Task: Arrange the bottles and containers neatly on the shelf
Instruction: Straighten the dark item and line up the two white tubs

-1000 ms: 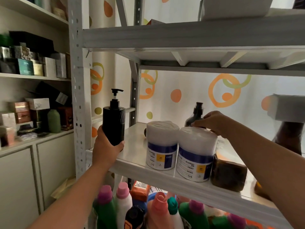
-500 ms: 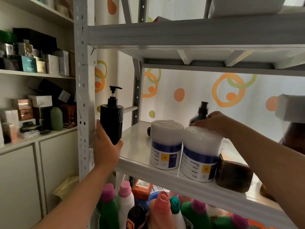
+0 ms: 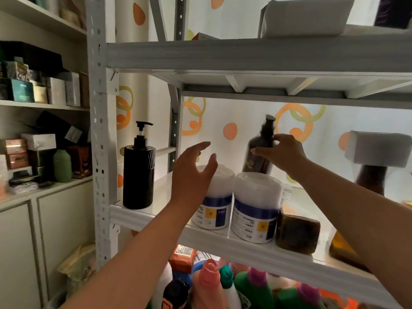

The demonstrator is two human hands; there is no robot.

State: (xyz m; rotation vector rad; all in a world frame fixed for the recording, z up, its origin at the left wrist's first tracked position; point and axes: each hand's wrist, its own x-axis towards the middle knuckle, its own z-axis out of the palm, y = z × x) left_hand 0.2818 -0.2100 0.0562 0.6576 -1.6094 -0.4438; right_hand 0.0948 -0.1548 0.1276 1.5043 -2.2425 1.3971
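A black pump bottle stands upright at the left front corner of the white metal shelf. My left hand hovers open to its right, in front of the first of two white tubs with blue labels, holding nothing. The second tub stands beside it. My right hand grips a dark brown pump bottle raised behind the tubs. A dark brown jar sits to the right of the tubs.
An upper shelf carries a white box. A white box rests on a brown bottle at the right. Several coloured bottles crowd the level below. A cabinet with boxes stands to the left.
My left hand set the black pump bottle on the shelf's left corner, let go and moved right, open. My right hand lifted the brown pump bottle higher behind the tubs.
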